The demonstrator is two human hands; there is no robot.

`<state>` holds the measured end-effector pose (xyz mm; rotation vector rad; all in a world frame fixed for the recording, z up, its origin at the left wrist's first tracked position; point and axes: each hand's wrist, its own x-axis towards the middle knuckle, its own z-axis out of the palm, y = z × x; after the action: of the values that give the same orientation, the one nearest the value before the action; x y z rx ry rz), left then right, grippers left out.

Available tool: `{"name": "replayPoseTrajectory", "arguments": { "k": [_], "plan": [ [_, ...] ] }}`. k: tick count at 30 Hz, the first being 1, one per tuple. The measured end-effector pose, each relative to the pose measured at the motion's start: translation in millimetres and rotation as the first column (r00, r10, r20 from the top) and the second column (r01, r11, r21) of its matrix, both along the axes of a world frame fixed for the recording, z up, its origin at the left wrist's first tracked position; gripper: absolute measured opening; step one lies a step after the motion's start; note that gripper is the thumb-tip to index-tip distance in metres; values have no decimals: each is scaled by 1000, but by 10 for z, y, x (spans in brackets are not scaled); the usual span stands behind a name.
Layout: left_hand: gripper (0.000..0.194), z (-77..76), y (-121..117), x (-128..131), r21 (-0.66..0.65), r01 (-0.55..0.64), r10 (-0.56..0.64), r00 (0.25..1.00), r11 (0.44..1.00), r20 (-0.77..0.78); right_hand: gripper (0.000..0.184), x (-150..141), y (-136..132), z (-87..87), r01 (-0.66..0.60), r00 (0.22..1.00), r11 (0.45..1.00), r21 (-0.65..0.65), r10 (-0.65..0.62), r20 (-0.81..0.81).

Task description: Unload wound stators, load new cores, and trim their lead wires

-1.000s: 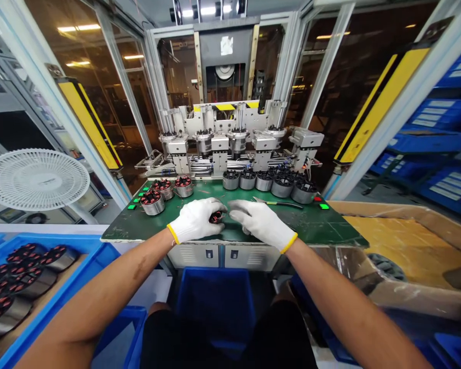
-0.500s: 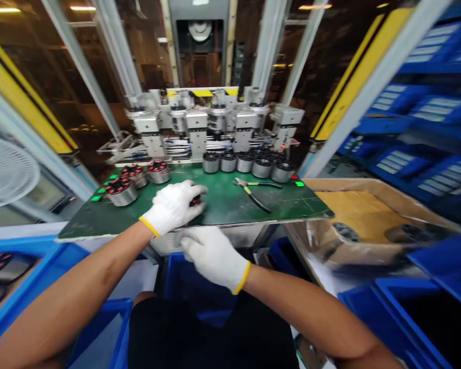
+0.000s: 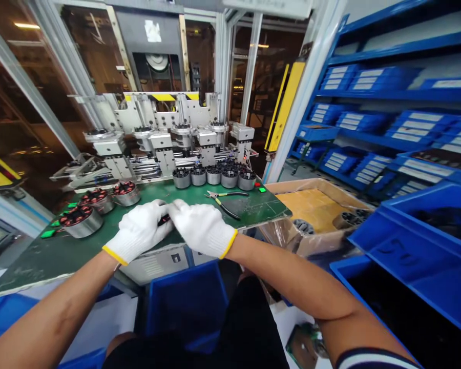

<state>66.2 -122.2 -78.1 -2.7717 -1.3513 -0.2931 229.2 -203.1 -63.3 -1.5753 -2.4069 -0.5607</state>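
Note:
Both my hands wear white gloves with yellow cuffs and meet over the front of the green table (image 3: 42, 256). My left hand (image 3: 138, 230) is closed round a small dark stator with red windings (image 3: 163, 220), most of it hidden by my fingers. My right hand (image 3: 202, 228) lies beside it, fingers bent and pressed onto the same stator. Green-handled pliers (image 3: 223, 202) lie on the table just beyond my right hand.
Three larger red-wound stators (image 3: 77, 220) stand at the table's left, and a row of grey ones (image 3: 214, 176) stands before the metal machine (image 3: 169, 138). A cardboard box (image 3: 315, 205) and blue bins (image 3: 415, 246) are on the right. Another blue bin (image 3: 188, 302) sits below the table.
My right hand dropped below the table edge, then came back up to the stator in my left hand. My view has swung to the right, bringing the blue shelves into sight.

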Motion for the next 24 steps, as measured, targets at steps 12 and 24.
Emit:
{"name": "replayPoseTrajectory", "arguments": {
  "k": [12,24],
  "plan": [
    [33,103,-113,-69,379,183,-187,982,907,-25,33,261,179,-112,0,989,992,-126,19,145],
    [36,166,-595,-368,204,532,-420,808,822,-414,33,266,434,-186,30,994,996,-84,-21,108]
  ]
}}
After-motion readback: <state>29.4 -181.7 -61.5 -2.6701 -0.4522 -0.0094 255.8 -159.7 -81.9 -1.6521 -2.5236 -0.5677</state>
